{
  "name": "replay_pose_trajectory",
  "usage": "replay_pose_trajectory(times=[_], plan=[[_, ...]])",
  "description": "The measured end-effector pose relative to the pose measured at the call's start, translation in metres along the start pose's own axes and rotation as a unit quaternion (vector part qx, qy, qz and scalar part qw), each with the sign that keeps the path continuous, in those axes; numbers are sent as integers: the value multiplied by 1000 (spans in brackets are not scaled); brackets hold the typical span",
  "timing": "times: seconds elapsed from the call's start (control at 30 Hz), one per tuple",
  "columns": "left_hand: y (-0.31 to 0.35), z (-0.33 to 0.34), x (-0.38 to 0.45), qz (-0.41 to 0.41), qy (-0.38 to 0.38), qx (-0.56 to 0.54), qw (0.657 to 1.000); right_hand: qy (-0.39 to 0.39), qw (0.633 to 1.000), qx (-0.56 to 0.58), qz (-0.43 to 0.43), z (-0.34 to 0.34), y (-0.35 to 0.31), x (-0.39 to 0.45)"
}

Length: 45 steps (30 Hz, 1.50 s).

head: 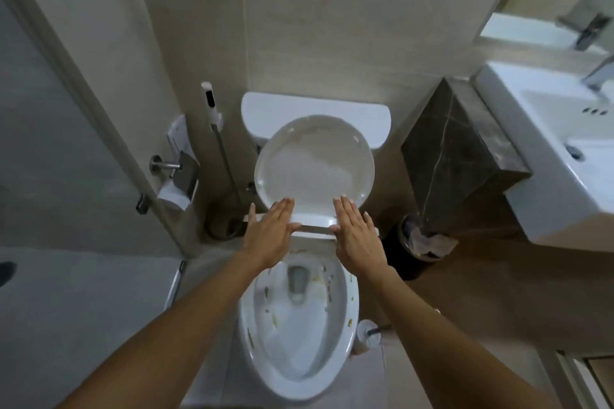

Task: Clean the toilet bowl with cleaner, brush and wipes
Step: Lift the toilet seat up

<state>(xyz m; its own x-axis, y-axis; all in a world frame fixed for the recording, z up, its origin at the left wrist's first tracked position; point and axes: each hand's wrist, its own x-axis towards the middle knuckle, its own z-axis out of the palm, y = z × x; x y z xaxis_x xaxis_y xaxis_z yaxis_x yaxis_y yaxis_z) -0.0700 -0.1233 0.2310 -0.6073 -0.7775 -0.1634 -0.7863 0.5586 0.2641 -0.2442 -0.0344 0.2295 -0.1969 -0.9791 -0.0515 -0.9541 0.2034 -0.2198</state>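
Fingers [282, 209] flat against raised lid [314, 163] (both hands), soiled bowl [299, 325] below

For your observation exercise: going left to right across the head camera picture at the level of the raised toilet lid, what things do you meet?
Toilet paper holder → sprayer hose → raised toilet lid → dark marble block → white sink.
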Motion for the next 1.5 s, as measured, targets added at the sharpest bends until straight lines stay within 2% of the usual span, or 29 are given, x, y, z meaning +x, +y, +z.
replay_pose_trajectory(times=[0.17,0.63,1.03,1.5], plan=[[4,-22,31,2,18,2,1000,9,999,21,33,-22,0,39],[-1,-57,125,4,48,28,998,36,997,61,43,-51,24,151],[-3,-76,171,-17,22,49,998,37,999,23,19,-48,43,167],[-2,-79,152,-28,8,88,996,-10,999,0,35,-57,37,168]])
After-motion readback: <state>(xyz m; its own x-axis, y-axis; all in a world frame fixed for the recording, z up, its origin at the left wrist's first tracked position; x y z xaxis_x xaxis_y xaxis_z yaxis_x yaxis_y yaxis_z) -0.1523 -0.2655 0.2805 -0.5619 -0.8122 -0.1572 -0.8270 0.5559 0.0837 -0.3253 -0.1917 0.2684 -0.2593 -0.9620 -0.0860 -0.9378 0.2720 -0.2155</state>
